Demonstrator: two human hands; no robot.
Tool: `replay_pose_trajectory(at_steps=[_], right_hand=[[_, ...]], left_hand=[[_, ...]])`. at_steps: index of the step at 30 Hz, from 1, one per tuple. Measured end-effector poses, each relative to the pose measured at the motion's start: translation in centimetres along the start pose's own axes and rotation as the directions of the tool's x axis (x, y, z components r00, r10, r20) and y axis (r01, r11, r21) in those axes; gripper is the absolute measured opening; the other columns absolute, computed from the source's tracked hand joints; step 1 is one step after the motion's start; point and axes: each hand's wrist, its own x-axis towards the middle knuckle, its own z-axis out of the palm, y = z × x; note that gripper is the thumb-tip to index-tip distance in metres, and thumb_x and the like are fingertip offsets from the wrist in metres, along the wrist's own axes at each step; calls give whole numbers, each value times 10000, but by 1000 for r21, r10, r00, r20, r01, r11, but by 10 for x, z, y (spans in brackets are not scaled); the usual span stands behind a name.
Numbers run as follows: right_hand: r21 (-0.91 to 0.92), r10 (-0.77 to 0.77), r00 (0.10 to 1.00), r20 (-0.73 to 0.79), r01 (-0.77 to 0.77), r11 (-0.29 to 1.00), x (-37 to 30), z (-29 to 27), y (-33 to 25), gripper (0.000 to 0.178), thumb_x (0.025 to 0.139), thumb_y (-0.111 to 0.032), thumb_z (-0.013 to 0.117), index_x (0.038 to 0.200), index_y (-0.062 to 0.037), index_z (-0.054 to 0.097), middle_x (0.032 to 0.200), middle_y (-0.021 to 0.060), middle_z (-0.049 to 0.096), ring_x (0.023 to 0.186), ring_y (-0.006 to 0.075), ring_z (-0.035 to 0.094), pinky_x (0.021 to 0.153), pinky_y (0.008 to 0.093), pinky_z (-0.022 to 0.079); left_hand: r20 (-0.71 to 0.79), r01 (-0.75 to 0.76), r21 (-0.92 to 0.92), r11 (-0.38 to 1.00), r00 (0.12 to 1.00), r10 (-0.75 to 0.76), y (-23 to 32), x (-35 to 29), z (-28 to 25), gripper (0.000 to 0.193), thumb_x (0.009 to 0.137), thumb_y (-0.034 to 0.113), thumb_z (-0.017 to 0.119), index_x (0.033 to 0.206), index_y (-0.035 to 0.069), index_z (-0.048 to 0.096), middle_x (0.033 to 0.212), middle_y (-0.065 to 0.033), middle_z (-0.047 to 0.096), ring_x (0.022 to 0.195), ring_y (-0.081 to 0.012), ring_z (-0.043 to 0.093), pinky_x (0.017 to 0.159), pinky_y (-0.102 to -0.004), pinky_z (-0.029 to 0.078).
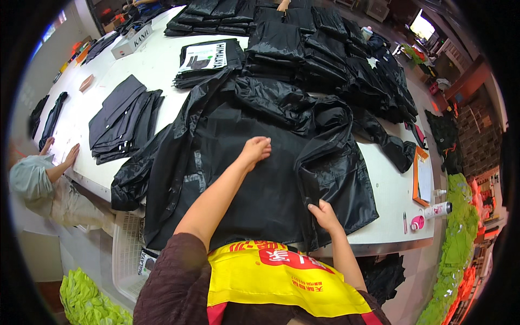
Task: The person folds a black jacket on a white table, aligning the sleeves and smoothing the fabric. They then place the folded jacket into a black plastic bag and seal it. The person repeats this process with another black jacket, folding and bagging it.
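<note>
A shiny black jacket [244,130] lies spread on the table in front of me. Its front is turned open, so the matte inside shows, and its sleeves reach out to both sides. Over the middle of the lining is my left hand [255,153], its fingers curled together; whatever they may hold is hidden. My right hand [326,218] grips the jacket's front edge near the hem on the right, thumb on top and fingers partly hidden by the fabric.
Stacks of folded black garments [276,40] fill the far side of the white table [395,189]. Folded dark trousers [124,116] lie left. An orange clipboard [421,176] and white bottle [437,210] are at right. A co-worker's hand [71,155] rests on the left edge, above a white basket [125,254].
</note>
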Motion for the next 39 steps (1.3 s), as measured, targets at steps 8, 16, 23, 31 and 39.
replay_pose_trajectory(at_steps=[8, 16, 23, 31, 39], right_hand=[[31, 65, 985, 158, -70, 997, 18, 7, -1, 268, 844, -215, 595, 954, 29, 603, 871, 0, 608, 796, 100, 524, 733, 273, 447], [-375, 94, 978, 187, -17, 927, 23, 18, 4, 464, 843, -410, 574, 783, 51, 570, 694, 271, 566, 646, 342, 590, 625, 414, 452], [-282, 34, 999, 31, -24, 959, 43, 31, 14, 433, 831, -350, 603, 716, 58, 514, 620, 264, 509, 539, 388, 509, 531, 412, 409], [-34, 168, 966, 199, -164, 986, 50, 26, 12, 238, 795, -101, 564, 972, 58, 576, 825, 19, 621, 747, 94, 531, 688, 274, 457], [309, 89, 995, 35, -96, 946, 34, 41, -21, 392, 790, 39, 452, 1180, 48, 492, 1087, 62, 588, 959, 120, 553, 851, 250, 436]], left_hand=[[-90, 154, -349, 924, 976, -197, 16, 141, 36, 661, 797, 297, 701, 1282, -4, 368, 1299, -179, 402, 1118, -325, 491, 759, -416, 511], [29, -131, -503, 855, 985, 168, 185, 174, 97, 291, 839, 388, 526, 693, 143, 467, 590, 12, 481, 535, -145, 508, 513, -261, 455], [436, -778, 103, 620, 596, 675, 241, 196, 116, 587, 905, 430, 458, 1362, 69, 385, 1415, -100, 365, 1305, -235, 318, 1092, -380, 168], [97, -490, 450, 747, 858, 504, -35, 11, -9, 220, 875, 123, 570, 1061, 10, 598, 853, -23, 615, 716, -85, 544, 626, -233, 459], [148, 181, 357, 916, 958, -247, -115, -149, 58, 254, 861, 256, 619, 857, 38, 487, 748, -37, 529, 660, -117, 574, 496, -238, 502]])
